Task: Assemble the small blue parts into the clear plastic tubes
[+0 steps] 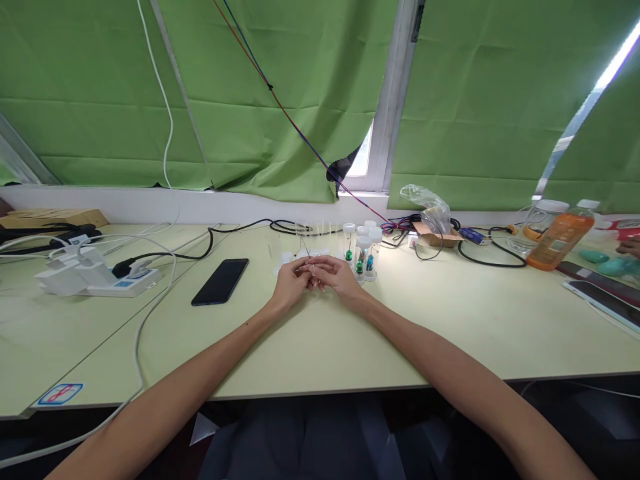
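My left hand and my right hand meet over the table, fingers bent and pressed together at the tips. A thin dark rod sticks up from where the fingertips meet; its lower end is hidden by the fingers. Just right of my right hand stand several clear tubes with white caps, with green or blue pieces on dark stems inside. Beyond my hands are several clear, open-looking tubes. Small white caps lie close to my left hand.
A black phone lies to the left, near a white power strip with cables. Farther right are a small cardboard box, an orange bottle and a clear jar. Another person's hand shows at the right edge.
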{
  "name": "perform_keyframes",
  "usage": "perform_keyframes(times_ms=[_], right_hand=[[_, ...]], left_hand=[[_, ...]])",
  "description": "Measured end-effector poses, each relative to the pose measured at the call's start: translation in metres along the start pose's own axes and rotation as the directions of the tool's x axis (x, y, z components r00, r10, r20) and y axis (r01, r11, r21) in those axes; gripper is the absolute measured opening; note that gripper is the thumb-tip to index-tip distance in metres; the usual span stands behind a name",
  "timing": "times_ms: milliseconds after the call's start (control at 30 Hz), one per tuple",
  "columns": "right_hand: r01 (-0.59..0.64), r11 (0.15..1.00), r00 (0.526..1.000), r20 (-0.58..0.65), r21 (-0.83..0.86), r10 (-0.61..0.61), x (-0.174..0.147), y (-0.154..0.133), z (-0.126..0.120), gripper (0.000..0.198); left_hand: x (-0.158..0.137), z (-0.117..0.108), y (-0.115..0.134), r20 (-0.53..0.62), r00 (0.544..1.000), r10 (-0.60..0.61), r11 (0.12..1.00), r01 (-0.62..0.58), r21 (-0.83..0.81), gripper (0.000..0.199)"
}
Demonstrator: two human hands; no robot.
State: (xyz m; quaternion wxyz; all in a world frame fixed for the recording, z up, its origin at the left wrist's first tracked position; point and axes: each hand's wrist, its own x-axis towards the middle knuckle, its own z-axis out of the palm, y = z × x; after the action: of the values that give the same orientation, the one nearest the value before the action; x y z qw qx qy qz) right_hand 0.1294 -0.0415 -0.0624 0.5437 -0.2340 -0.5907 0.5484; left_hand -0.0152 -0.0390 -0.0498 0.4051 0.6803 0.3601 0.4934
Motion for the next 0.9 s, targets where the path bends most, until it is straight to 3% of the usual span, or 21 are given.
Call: perform_keyframes(times_ms=[300,500,900], right_hand=[[0.017,0.999,0.995,-0.095,-0.030,-0.019,0.002,-0.002,0.002,0.034],[0.029,0.997,0.985,-0.166,-0.076,-0.041,0.002,-0.004,0.002,0.031],[0.002,0.998,0.983,-0.183,-0.055,-0.012,0.001,-0.011,0.004,0.035]], left_hand=[[0.000,0.001,0.000,-0.017,1.000,-0.024,0.997,0.025,0.066,0.018],[0.000,0.000,0.000,-0.045,0.999,-0.008,0.993,0.013,0.114,0.032],[0.003,-0.003,-0.012,-0.080,0.997,-0.010,0.989,0.022,0.149,0.042]])
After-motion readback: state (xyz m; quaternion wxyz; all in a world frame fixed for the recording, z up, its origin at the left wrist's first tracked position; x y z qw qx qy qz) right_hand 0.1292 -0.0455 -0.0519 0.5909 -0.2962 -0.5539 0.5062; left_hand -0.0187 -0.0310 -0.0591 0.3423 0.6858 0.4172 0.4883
